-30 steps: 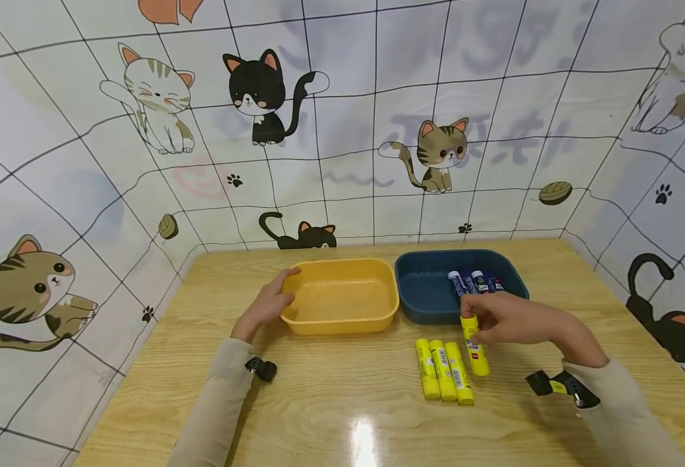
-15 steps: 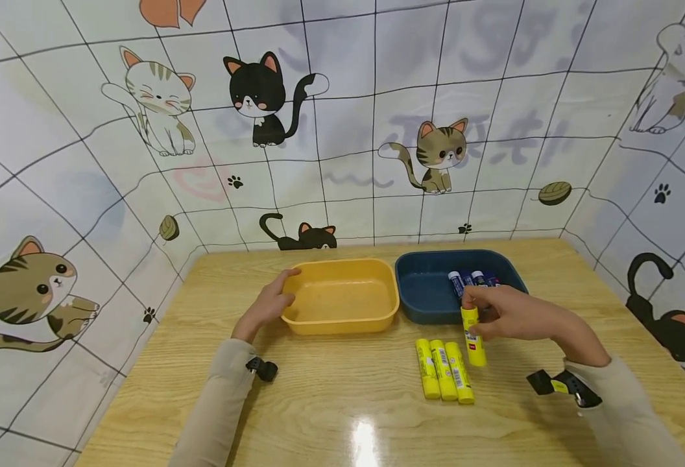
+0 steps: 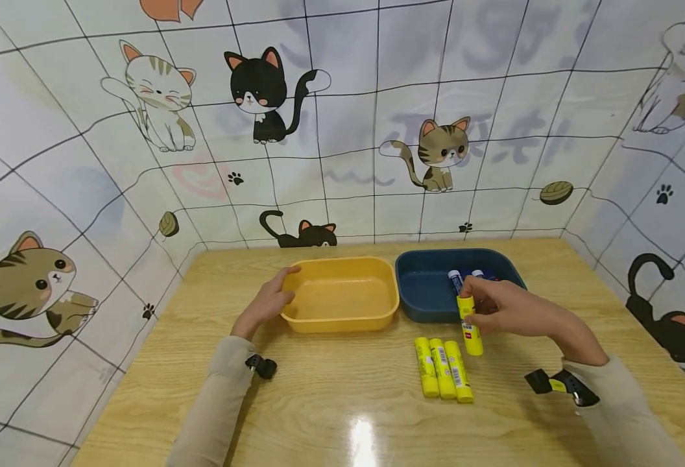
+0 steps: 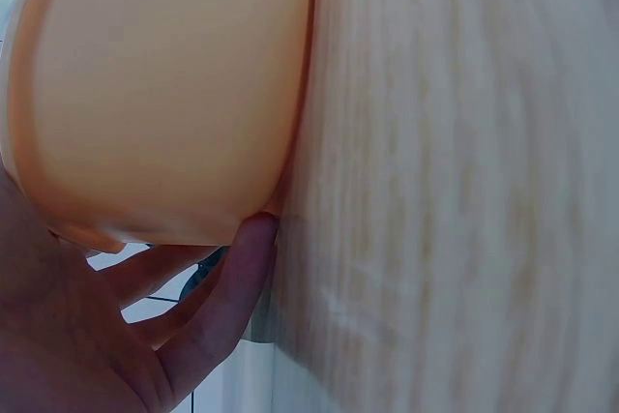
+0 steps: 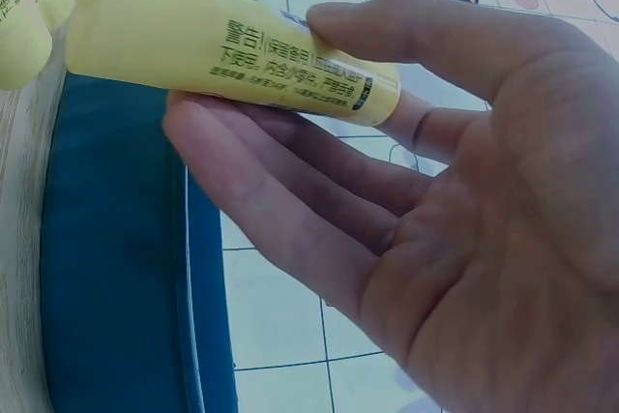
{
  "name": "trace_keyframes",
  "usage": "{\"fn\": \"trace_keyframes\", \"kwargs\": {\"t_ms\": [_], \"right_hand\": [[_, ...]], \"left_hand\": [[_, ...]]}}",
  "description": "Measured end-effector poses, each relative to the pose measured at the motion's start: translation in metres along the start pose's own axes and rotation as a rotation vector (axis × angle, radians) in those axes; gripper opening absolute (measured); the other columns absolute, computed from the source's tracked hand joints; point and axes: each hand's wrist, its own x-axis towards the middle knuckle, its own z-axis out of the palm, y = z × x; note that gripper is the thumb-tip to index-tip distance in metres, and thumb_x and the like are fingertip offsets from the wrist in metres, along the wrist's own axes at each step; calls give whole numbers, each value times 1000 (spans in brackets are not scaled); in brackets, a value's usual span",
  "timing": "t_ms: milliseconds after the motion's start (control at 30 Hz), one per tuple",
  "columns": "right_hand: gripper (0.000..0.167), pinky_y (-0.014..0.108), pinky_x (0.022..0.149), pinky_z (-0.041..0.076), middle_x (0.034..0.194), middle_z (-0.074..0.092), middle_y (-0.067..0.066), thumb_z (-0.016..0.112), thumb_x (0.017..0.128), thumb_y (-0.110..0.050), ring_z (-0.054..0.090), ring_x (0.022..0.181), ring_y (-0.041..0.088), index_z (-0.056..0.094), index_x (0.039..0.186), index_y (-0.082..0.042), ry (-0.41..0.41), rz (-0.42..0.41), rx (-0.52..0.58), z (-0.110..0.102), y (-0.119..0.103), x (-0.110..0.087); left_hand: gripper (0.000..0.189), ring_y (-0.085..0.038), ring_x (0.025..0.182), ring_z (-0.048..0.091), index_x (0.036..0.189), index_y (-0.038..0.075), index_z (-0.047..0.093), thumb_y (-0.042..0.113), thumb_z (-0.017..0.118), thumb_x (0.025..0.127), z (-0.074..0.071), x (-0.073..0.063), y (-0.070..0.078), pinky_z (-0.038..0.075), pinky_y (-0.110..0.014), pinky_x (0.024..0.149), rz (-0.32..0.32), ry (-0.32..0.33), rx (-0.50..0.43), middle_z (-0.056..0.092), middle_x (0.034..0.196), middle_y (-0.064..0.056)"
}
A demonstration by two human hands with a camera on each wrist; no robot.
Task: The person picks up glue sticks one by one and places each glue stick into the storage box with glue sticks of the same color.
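Observation:
Pinched between the thumb and fingers of my right hand (image 3: 514, 310) is a yellow glue stick (image 3: 471, 334), held tilted in front of the blue bin. Printed text on its side shows in the right wrist view, where the glue stick (image 5: 232, 45) lies across the fingertips. My left hand (image 3: 265, 301) holds the left end of the yellow bin (image 3: 342, 325), its fingers spread along the end wall and rim. The yellow bin has nothing in it. On the table before the blue bin lie several yellow glue sticks (image 3: 443, 370) side by side.
The blue bin (image 3: 427, 310) stands against the yellow bin's right side. Inside it are several dark blue tubes (image 3: 455, 282) with white ends, partly hidden by my right hand. A wall covering (image 3: 348, 130) with cat drawings encloses the wooden table (image 3: 319, 402).
My right hand has lifted the glue stick a little and carried it slightly away from me, over the blue bin's near side. The left hand stays on the yellow bin.

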Motion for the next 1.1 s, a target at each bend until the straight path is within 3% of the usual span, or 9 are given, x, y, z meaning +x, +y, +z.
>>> {"fn": "trace_keyframes", "kwargs": {"t_ms": [300,500,767,933,1100], "right_hand": [[31,27,69,57,92,71,1,70,97,-19,66,73,9,51,118,-7,27,-8,45,6,-1,2],[30,26,68,56,88,70,-2,71,97,-17,65,70,8,52,117,-9,54,-40,-5,10,-2,7],[29,30,72,60,98,75,5,69,99,-18,71,77,17,51,119,-7,-27,-56,88,7,-19,31],[30,29,72,61,100,74,9,67,100,-16,72,81,18,50,121,-4,-61,-80,125,2,-34,48],[32,31,74,61,99,73,10,66,101,-17,74,83,25,48,124,-3,-85,-88,154,-3,-36,69]], "left_hand": [[68,-35,118,52,158,16,39,6,50,92,-1,0,5,41,-45,97,-2,-8,-5,49,154,-20],[68,-34,117,53,159,16,38,8,50,93,2,3,6,43,-42,95,4,-24,-6,47,156,-19],[68,-34,112,54,158,18,39,7,49,92,1,-1,3,41,-41,92,-8,-12,-1,53,148,-18],[68,-28,94,56,158,17,39,8,49,92,0,-1,1,43,-35,80,-8,-15,-11,59,135,-20],[68,-29,95,56,158,18,39,7,49,92,1,-1,0,43,-36,83,-12,-10,-14,57,140,-19]]}}
